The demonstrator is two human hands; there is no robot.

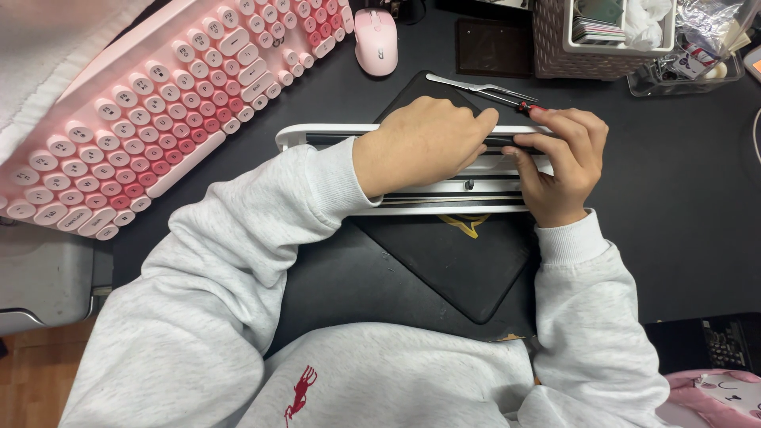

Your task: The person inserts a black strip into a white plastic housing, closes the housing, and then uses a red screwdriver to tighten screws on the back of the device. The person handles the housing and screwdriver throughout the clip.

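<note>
Left hand (424, 143) pressed flat on white bar (333, 136); right hand (563, 162) pinching red-tipped screwdriver (527, 107), beside metal tweezers (468, 85).

A long, narrow white plastic housing (333, 135) lies flat across a dark desk, running left to right, with its open inner side facing up. Its left end is rounded. Dark channels and thin metal-coloured strips run along its length, and a small dark screw or hole sits near the middle of its lower rail. It rests partly on a black rectangular mat (468, 269) turned at an angle, which carries a yellow emblem. A slim screwdriver (527, 105) with a red-and-black handle lies over the right part of the housing, its tip hidden by fingers.
</note>
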